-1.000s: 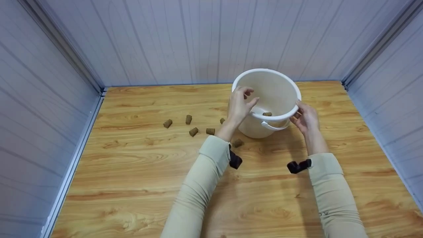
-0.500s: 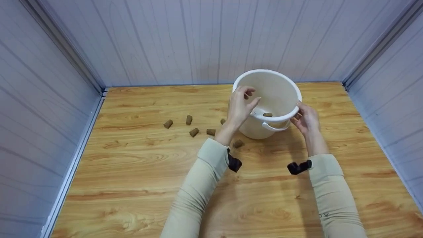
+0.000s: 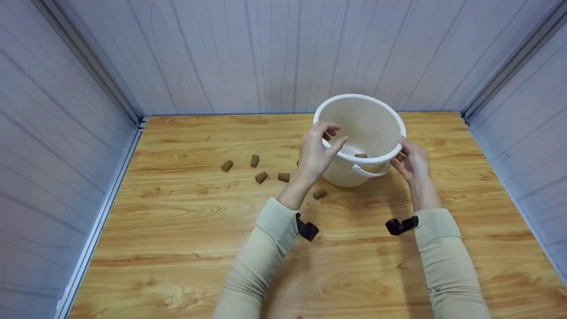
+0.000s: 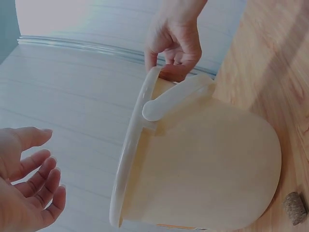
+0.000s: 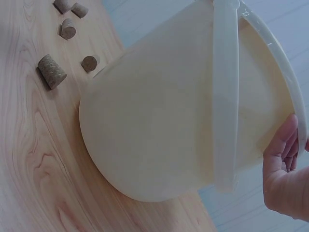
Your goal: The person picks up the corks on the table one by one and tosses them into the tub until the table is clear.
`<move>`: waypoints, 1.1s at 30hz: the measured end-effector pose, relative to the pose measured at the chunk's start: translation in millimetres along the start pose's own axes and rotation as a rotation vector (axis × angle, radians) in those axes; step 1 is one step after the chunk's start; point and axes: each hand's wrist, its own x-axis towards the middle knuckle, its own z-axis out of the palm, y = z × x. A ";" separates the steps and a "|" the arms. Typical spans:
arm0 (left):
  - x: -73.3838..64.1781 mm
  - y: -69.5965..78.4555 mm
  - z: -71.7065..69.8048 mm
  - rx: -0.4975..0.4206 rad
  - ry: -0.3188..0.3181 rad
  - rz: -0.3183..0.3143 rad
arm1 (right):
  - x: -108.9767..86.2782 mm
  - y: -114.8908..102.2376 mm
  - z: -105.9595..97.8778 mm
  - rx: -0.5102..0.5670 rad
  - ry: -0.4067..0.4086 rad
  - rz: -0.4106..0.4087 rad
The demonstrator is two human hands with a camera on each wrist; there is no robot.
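A white plastic bucket point(image 3: 343, 175) with a carry handle point(image 3: 372, 172) stands on the wooden table, its mouth facing up toward the head camera. One cork point(image 3: 361, 155) lies inside at the bottom. My right hand point(image 3: 414, 161) pinches the bucket's rim on the right side, seen also in the right wrist view. Over the left side of the rim hovers my left hand point(image 3: 316, 148), fingers loosely curved and apart, with nothing between them; the left wrist view shows the hand point(image 4: 29, 179) beside the mouth, away from the rim.
Several corks lie scattered left of the bucket, among them one cork point(image 3: 227, 166) farthest left and another cork point(image 3: 320, 193) close in front of the bucket. Panelled walls point(image 3: 221, 57) enclose the wooden tabletop point(image 3: 177, 248) at the back and both sides.
My left hand has drawn back slightly to the left and toward me from over the bucket's mouth. My right hand keeps its grip on the rim, and the cork inside stays put.
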 end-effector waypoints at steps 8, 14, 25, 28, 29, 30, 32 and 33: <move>-12.8 -4.3 -7.4 -0.025 0.017 0.023 | 0.6 0.0 0.3 -0.009 0.000 -0.004; -22.1 -11.4 -11.5 -0.052 0.039 0.032 | 0.3 -0.3 0.0 -0.011 0.004 -0.013; -40.0 -25.5 -12.4 -0.084 0.025 -0.015 | 0.8 0.1 -0.3 -0.002 0.001 -0.002; -45.2 -31.2 -11.0 -0.085 0.014 -0.042 | 0.7 0.2 -0.4 -0.005 0.000 -0.007; -46.8 -33.5 -10.2 -0.089 0.007 -0.052 | 0.6 0.2 -0.5 -0.004 -0.002 -0.008; -48.5 -35.9 -9.3 -0.089 0.003 -0.061 | 0.4 0.2 -0.5 -0.005 -0.002 -0.009; -52.1 -40.6 -7.5 -0.082 -0.002 -0.079 | 0.4 0.0 -0.6 -0.001 -0.003 -0.007; -53.7 -43.3 -6.2 -0.079 -0.005 -0.089 | 0.3 -0.1 -0.6 -0.001 -0.001 -0.007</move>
